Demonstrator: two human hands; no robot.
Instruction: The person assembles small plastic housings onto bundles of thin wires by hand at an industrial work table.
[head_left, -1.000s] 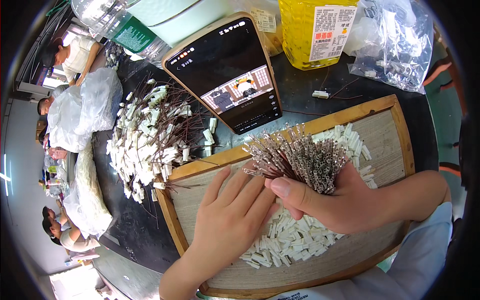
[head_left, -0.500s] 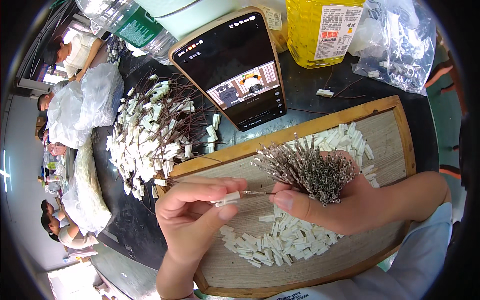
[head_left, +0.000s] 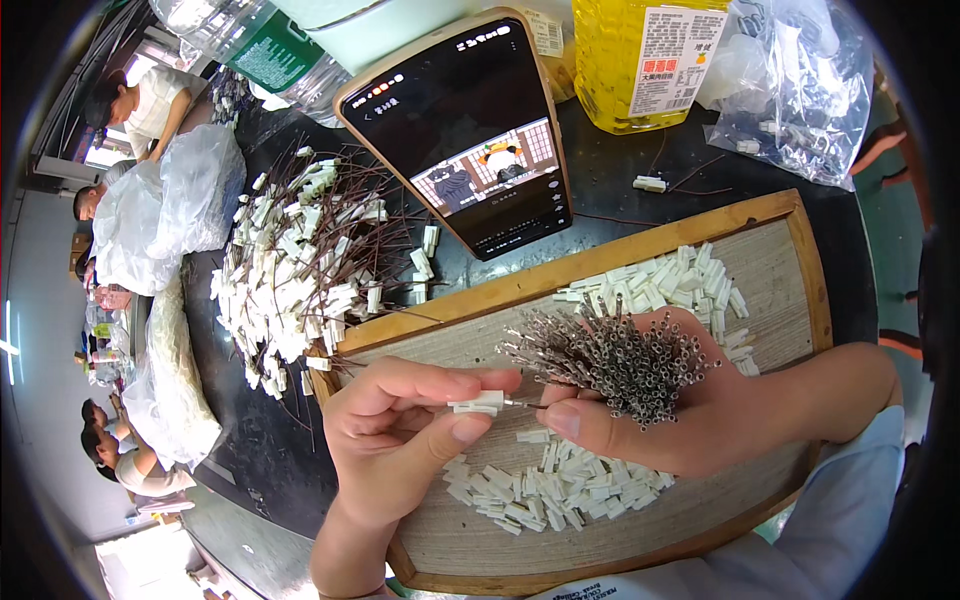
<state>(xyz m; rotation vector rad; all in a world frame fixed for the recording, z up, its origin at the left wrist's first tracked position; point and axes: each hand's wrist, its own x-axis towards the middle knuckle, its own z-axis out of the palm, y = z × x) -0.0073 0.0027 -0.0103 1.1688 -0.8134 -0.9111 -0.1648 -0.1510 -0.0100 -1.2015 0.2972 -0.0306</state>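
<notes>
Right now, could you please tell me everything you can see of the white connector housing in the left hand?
The white connector housing is a small oblong block, apparently hard plastic, with a shaded line along its side. It lies nearly level, pinched between the thumb and fingers of the left hand, above the wood-framed tray. Its right end meets the metal tip of a thin wire leading to the right hand; how far the tip has entered cannot be told.

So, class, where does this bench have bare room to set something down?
The tray is bare between the upper loose white pieces and its right rim; dark tabletop is bare left of the tray, in front of the wired pile. Crowded: around the wire bundle, and left of the phone.
</notes>
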